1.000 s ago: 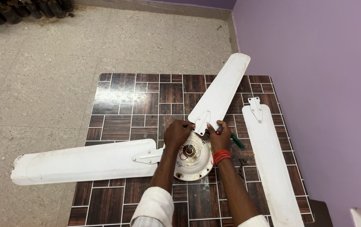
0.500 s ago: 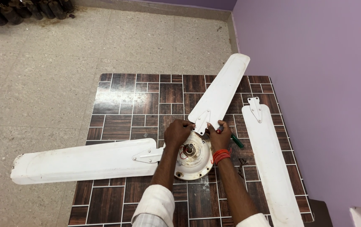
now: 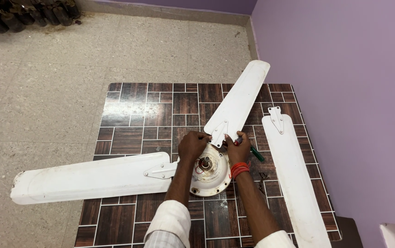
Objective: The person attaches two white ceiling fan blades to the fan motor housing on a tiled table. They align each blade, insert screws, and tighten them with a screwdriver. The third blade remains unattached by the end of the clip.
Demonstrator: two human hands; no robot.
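Over the fan motor (image 3: 209,170), left hand (image 3: 193,146) and right hand (image 3: 237,149) grip 1 blade's bracket (image 3: 219,132).

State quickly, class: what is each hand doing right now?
Left hand: fingers curled on the fan motor hub, by the blade bracket.
Right hand: closed on a green-handled screwdriver.
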